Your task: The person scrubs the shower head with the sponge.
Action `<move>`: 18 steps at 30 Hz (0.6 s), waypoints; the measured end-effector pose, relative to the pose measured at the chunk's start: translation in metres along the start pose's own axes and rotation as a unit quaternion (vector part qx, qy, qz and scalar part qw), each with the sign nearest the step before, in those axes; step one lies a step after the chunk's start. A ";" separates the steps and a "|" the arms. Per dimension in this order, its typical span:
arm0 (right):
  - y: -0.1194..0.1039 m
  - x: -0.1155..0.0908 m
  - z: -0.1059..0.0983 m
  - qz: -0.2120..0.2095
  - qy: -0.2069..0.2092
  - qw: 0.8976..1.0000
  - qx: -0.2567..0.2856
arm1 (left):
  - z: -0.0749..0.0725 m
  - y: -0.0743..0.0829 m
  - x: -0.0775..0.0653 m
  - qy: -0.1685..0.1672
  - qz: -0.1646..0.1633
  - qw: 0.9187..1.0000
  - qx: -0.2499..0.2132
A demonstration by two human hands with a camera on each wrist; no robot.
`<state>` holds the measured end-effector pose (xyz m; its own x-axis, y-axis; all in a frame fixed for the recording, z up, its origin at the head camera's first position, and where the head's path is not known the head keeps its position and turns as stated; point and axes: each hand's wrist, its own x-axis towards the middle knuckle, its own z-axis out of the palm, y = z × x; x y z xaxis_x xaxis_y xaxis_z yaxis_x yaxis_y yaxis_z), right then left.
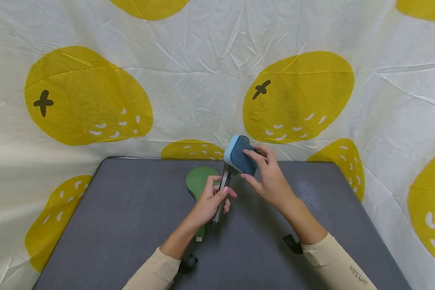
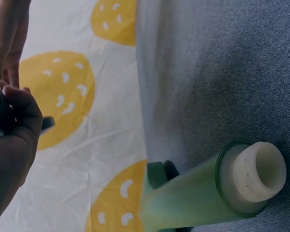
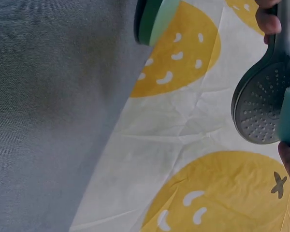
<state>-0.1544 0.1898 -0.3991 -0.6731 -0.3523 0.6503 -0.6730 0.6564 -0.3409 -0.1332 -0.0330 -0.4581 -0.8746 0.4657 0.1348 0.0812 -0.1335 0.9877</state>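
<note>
My left hand (image 1: 211,201) grips the handle of a grey shower head (image 1: 223,189), holding it tilted above the table. In the right wrist view the round nozzle face of the shower head (image 3: 261,108) shows its many small holes. My right hand (image 1: 270,175) pinches a blue sponge (image 1: 243,156), light blue on one side and dark on the other. The sponge (image 3: 289,116) overlaps part of the nozzle face in that view. Behind the left hand lies a green shower head (image 1: 199,181) on the table, its pale threaded end (image 2: 261,171) large in the left wrist view.
A dark grey cloth-covered table (image 1: 137,225) lies under the hands. A white curtain with yellow fruit prints (image 1: 195,96) hangs at its back and sides. Black straps (image 1: 293,244) show by the wrists.
</note>
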 end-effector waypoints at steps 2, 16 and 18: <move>-0.001 -0.002 0.002 -0.008 0.000 1.000 -0.005 | -0.001 0.000 0.001 -0.005 0.001 1.000 -0.010; -0.009 -0.012 0.015 -0.068 -0.021 0.994 -0.083 | -0.003 -0.005 0.003 0.007 -0.008 1.000 -0.011; -0.010 -0.013 0.015 -0.080 -0.026 0.992 -0.094 | -0.002 -0.005 0.003 0.017 -0.005 1.000 -0.014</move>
<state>-0.1433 0.1777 -0.4146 -0.5810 -0.4919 0.6484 -0.7058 0.7013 -0.1004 -0.1371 -0.0333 -0.4626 -0.8908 0.4379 0.1215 0.0592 -0.1532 0.9864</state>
